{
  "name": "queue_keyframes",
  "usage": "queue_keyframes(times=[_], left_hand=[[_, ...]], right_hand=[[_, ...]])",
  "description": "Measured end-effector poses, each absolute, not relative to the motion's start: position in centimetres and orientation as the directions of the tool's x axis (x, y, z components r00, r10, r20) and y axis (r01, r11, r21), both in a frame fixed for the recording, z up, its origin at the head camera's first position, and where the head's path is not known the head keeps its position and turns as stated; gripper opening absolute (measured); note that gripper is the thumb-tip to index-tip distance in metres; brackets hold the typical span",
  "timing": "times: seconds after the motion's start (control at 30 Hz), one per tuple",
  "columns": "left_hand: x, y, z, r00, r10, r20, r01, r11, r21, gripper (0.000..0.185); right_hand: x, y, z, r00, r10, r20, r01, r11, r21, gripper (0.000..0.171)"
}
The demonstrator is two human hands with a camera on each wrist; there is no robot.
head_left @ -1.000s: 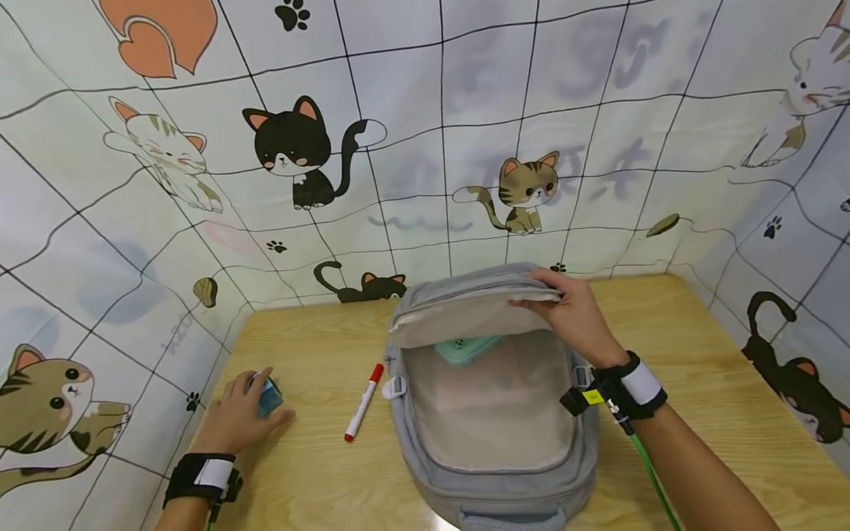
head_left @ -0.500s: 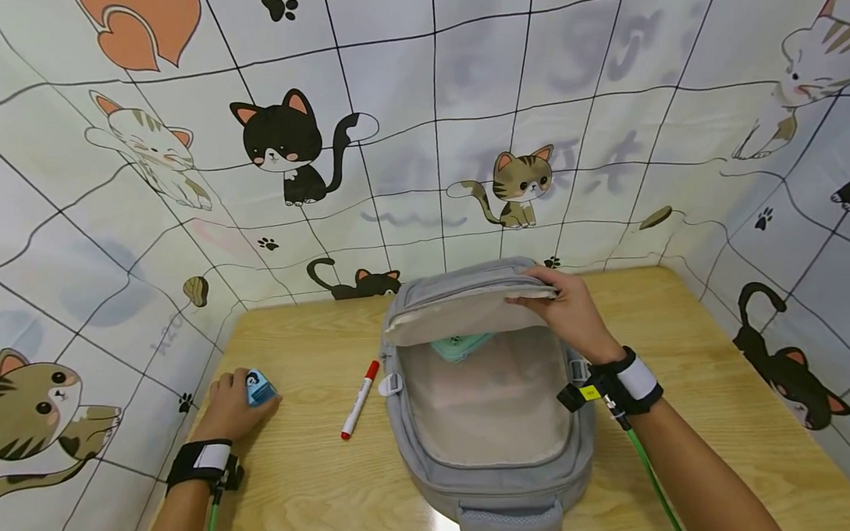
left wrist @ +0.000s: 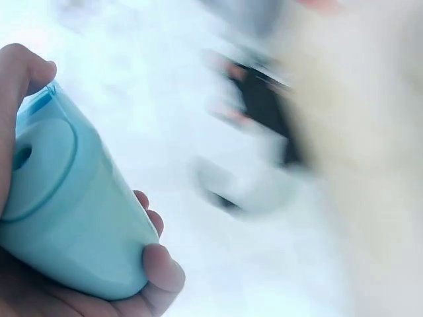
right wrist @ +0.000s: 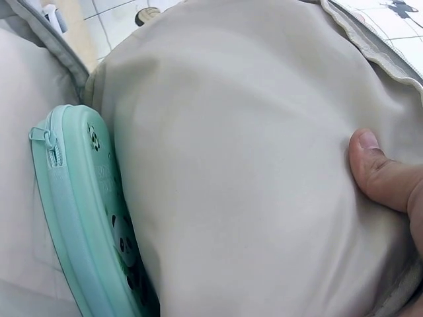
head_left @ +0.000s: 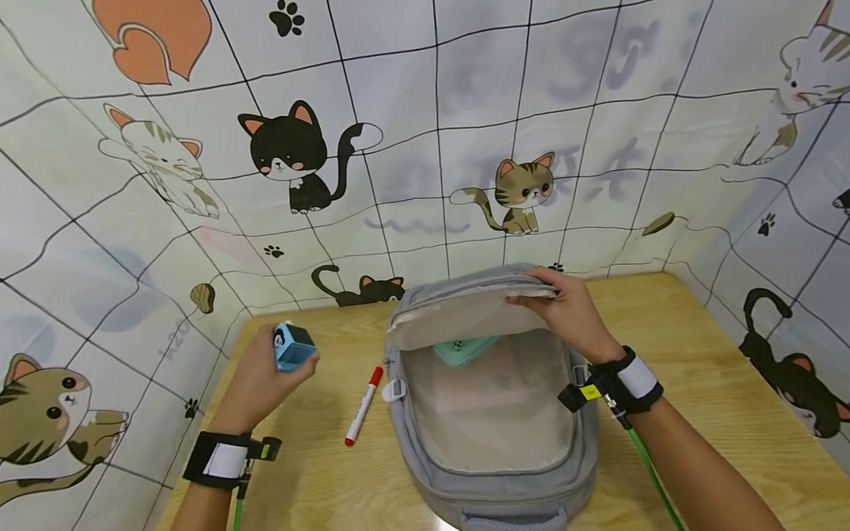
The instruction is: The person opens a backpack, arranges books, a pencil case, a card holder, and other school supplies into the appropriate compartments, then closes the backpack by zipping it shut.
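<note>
My left hand (head_left: 252, 384) grips a light blue pencil sharpener (head_left: 294, 355), raised above the left part of the table. In the left wrist view the sharpener (left wrist: 92, 224) has a round hole in its end, with thumb and fingers wrapped around its body. My right hand (head_left: 574, 314) pinches the edge of the front flap (head_left: 465, 318) of a grey backpack (head_left: 452, 489), keeping it lifted. Inside lies a mint-green zipped case (head_left: 464, 351) with panda prints; the right wrist view shows this case (right wrist: 73, 211) beside the beige lining, partly covered.
A white marker with red ends (head_left: 362, 410) lies on the wooden table (head_left: 312, 480), between the left hand and the backpack. Cat-printed sheeting (head_left: 403, 85) rises behind the table and along both sides. Green cables trail from both wrist straps.
My left hand has closed around the pencil sharpener and lifted it off the table, moving up and slightly right. The right hand keeps holding the flap in the same place.
</note>
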State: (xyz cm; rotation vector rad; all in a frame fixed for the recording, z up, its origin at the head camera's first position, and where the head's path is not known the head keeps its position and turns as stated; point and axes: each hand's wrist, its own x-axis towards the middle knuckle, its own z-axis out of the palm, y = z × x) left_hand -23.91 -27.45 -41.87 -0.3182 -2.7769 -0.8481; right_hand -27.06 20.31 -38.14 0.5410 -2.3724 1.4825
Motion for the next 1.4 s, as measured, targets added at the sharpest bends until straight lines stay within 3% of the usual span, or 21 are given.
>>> queue_keyframes(times=[0.07, 0.2, 0.33, 0.47, 0.63, 0.87, 1.17, 1.4], left_hand=[[-22.6, -23.8, -39.0, -0.885, 0.24, 0.399, 0.425, 0.764, 0.486, 0.073], [-19.5, -15.7, -35.6, -0.666, 0.493, 0.559, 0.728, 0.595, 0.341, 0.079], [-18.2, -8.2, -36.1, -0.488, 0.725, 0.485, 0.871, 0.442, 0.216, 0.082], [-19.6, -3.0, -39.9, -0.398, 0.855, 0.333, 0.91, 0.415, 0.023, 0.08], [-23.2, 0.4, -44.8, -0.406, 0.884, 0.233, 0.889, 0.441, -0.124, 0.086], [-27.3, 2.3, -48.7, -0.496, 0.844, 0.204, 0.843, 0.524, -0.119, 0.083], [-28.9, 3.8, -48.7, -0.568, 0.8, 0.19, 0.801, 0.591, -0.091, 0.088], [-28.5, 4.3, -48.4, -0.548, 0.79, 0.275, 0.739, 0.611, -0.283, 0.103]], right_hand=[[-27.1, 20.5, -38.0, -0.887, -0.153, 0.435, -0.457, 0.422, -0.783, 0.023], [-27.2, 20.7, -37.7, -0.896, -0.167, 0.412, -0.442, 0.431, -0.787, 0.022], [-27.4, 20.7, -37.4, -0.903, -0.183, 0.39, -0.43, 0.421, -0.799, 0.02], [-27.6, 20.5, -37.2, -0.907, -0.19, 0.377, -0.422, 0.415, -0.806, 0.019], [-27.8, 20.4, -37.0, -0.902, -0.199, 0.382, -0.431, 0.408, -0.805, 0.018], [-27.6, 20.6, -36.8, -0.9, -0.187, 0.395, -0.436, 0.418, -0.797, 0.018], [-27.2, 20.6, -36.6, -0.91, -0.191, 0.369, -0.415, 0.415, -0.81, 0.022], [-26.9, 20.6, -36.8, -0.918, -0.183, 0.353, -0.397, 0.424, -0.814, 0.022]])
